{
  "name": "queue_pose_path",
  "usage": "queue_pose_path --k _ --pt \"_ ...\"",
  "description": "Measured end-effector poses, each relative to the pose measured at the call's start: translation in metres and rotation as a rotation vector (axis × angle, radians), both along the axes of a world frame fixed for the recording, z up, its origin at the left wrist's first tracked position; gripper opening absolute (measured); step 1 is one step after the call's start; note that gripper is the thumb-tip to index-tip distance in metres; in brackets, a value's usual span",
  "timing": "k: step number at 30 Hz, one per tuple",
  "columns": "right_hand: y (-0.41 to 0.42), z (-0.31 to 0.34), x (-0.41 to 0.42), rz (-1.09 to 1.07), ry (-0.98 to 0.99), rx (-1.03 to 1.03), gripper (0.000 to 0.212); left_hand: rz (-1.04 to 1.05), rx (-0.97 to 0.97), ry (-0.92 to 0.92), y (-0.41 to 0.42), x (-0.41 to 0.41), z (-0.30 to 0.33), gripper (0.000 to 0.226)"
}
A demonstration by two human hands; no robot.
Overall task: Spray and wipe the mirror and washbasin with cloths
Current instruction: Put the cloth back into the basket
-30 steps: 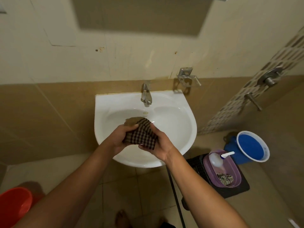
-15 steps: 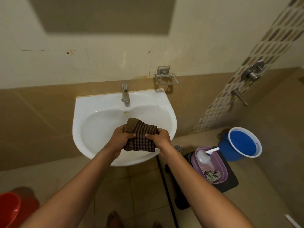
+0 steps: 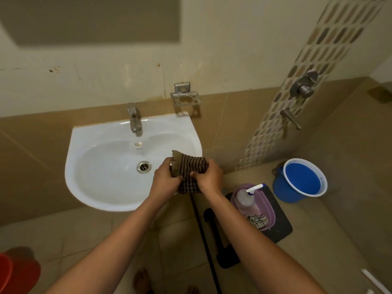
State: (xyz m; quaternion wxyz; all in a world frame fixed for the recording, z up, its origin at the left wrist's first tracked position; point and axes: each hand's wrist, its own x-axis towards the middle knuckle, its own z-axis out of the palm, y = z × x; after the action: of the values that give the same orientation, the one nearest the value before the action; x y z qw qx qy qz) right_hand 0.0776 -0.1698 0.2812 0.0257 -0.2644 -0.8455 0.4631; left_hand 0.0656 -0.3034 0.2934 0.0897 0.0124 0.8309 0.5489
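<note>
Both hands grip one dark checked cloth [image 3: 188, 172] above the right rim of the white washbasin [image 3: 89, 158]. The left hand [image 3: 166, 180] is closed on the cloth's left edge; the right hand [image 3: 209, 177] is closed on its right edge. The cloth's lower end hangs just past the basin's front right rim.

The bowl to the left of the hands is open, with the drain [image 3: 144, 167] uncovered and the tap [image 3: 134, 119] at the back rim. A metal soap holder [image 3: 185, 98] is fixed to the wall, just beyond the basin's rear right corner.

On the floor to the right, a purple tub [image 3: 267, 209] holds a spray bottle [image 3: 247, 197] and a second checked cloth [image 3: 257, 221]. It sits on a dark mat [image 3: 281, 225]. A blue bucket [image 3: 301, 181] stands beside the mat. A red bucket [image 3: 14, 272] sits at the lower left edge.

Compared with the earlier frame, the hands and cloth have shifted from the bowl's centre to its right rim, exposing the drain.
</note>
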Motion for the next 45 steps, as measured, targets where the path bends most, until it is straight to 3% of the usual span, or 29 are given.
queue_pose_path --k 7,15,17,21,25,28,33,41,45 --pt "0.029 0.009 0.005 -0.100 0.086 -0.112 0.027 -0.101 0.193 -0.106 0.060 -0.007 0.006 0.030" --pt "0.035 0.030 -0.004 -0.219 0.125 -0.702 0.050 -0.178 0.442 -0.352 0.117 -0.049 0.001 0.034" --pt "0.043 0.036 -0.007 -0.214 0.147 -0.724 0.050 -0.175 0.517 -0.431 0.125 -0.062 -0.001 0.036" --pt "0.066 0.035 -0.014 -0.299 0.218 -0.689 0.033 -0.142 0.571 -0.504 0.139 -0.086 -0.005 0.023" --pt "0.091 0.013 0.002 -0.604 0.293 -0.582 0.028 -0.240 0.658 -0.678 0.162 -0.091 -0.007 0.026" --pt "0.100 -0.003 0.018 -0.770 0.204 -0.755 0.038 -0.293 0.719 -0.841 0.180 -0.082 -0.011 0.031" --pt "0.109 -0.016 0.040 -0.827 0.175 -0.896 0.038 -0.418 0.652 -0.925 0.200 -0.073 -0.031 0.029" --pt "0.161 -0.033 0.082 -0.868 0.088 -0.736 0.014 -0.683 0.329 -0.775 0.222 -0.073 -0.066 0.036" --pt "0.200 -0.049 0.098 -0.882 -0.033 -0.596 0.022 -0.745 0.163 -0.800 0.241 -0.052 -0.089 0.032"
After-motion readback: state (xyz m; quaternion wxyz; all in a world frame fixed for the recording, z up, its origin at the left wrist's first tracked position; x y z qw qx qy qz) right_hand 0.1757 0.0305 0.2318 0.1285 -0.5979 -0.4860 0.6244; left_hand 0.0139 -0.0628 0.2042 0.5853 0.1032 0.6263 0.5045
